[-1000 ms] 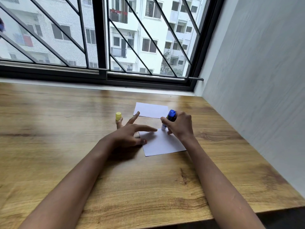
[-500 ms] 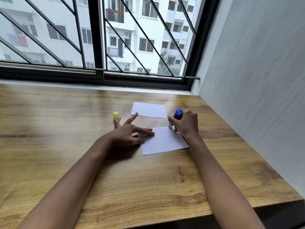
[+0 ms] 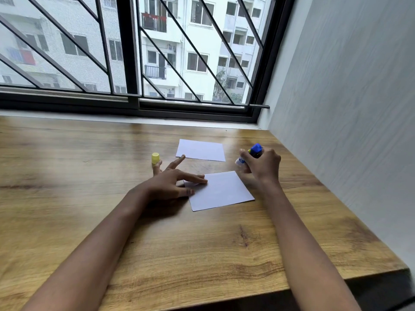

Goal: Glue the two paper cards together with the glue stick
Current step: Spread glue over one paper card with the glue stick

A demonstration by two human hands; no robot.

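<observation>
Two white paper cards lie on the wooden table. The near card [image 3: 221, 190] sits in front of me, and my left hand [image 3: 171, 182] rests on its left edge with fingers spread and straight. The far card [image 3: 201, 150] lies flat closer to the window. My right hand [image 3: 261, 163] grips the glue stick [image 3: 251, 153], blue at its upper end, tilted with its tip pointing down-left, just beyond the near card's far right corner and off the paper. The yellow cap [image 3: 155, 158] stands upright on the table beyond my left fingers.
The wooden table [image 3: 112, 232] meets a black-framed barred window [image 3: 134, 102] at the back. A grey wall [image 3: 348, 108] closes off the right side. The table's front edge drops away at the lower right.
My right hand with the glue stick has moved right and away from the near card's far edge, off the paper. My left hand stays on the card's left edge.
</observation>
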